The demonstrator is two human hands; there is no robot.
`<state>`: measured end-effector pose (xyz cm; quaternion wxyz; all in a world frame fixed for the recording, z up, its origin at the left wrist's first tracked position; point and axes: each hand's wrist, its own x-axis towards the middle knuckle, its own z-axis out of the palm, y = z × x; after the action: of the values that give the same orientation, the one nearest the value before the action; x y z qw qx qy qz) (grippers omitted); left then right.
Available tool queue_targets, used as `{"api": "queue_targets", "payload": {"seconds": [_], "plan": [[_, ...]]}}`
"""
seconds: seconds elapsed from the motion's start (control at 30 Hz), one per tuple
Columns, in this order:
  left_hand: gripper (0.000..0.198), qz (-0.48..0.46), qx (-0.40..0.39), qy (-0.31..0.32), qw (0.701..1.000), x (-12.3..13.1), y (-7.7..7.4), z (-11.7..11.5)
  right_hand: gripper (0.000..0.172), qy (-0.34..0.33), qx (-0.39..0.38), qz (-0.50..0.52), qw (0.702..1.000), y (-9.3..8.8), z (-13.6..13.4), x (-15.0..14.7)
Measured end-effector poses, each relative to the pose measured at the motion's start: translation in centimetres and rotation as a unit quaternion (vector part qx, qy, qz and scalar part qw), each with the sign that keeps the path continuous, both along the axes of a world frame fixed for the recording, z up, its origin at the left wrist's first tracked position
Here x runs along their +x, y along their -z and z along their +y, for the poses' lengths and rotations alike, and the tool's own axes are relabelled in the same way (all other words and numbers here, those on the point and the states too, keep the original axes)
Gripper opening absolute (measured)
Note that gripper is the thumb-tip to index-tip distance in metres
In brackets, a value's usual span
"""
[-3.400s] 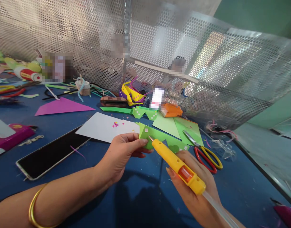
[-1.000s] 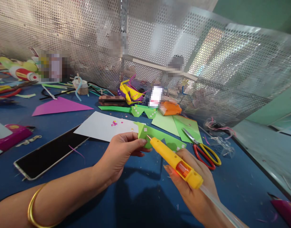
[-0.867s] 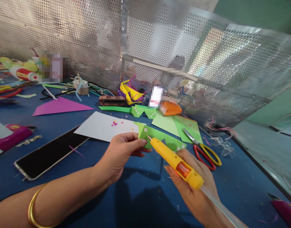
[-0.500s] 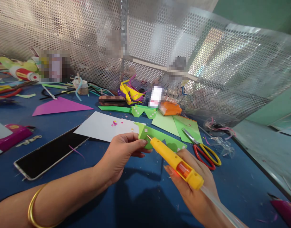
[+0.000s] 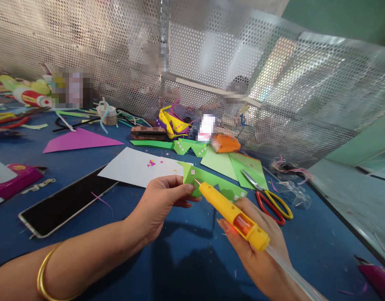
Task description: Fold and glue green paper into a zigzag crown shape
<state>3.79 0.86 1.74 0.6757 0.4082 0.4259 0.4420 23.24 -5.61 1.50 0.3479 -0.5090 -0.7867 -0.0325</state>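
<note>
My left hand (image 5: 159,202) pinches a folded green paper piece (image 5: 208,184) dotted with small white squares, holding it just above the blue table (image 5: 186,259). My right hand (image 5: 258,246) grips a yellow glue gun (image 5: 233,215) with a clear glue stick at its back. The gun's nozzle tip touches the green paper beside my left thumb.
Red-and-yellow scissors (image 5: 269,198) lie right of the paper on green sheets (image 5: 239,165). A white sheet (image 5: 139,167), a black phone (image 5: 62,205), a magenta triangle (image 5: 79,140), a pink box (image 5: 10,179) and paper scraps lie about. A perforated metal screen (image 5: 211,62) stands behind.
Both hands, the green paper and the glue gun stay almost still; the view has shifted only slightly.
</note>
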Motion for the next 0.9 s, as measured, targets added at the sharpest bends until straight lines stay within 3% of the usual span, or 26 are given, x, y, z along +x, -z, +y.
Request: {"api": "queue_targets", "payload": {"seconds": [0.53, 0.9], "plan": [[0.012, 0.002, -0.005, 0.000, 1.000, 0.10, -0.07, -0.15, 0.019, 0.002, 0.021, 0.002, 1.000, 0.05, -0.07, -0.01], [0.013, -0.003, 0.001, -0.002, 1.000, 0.05, 0.12, -0.01, 0.021, -0.003, -0.011, -0.002, 1.000, -0.31, -0.17, -0.03]]}}
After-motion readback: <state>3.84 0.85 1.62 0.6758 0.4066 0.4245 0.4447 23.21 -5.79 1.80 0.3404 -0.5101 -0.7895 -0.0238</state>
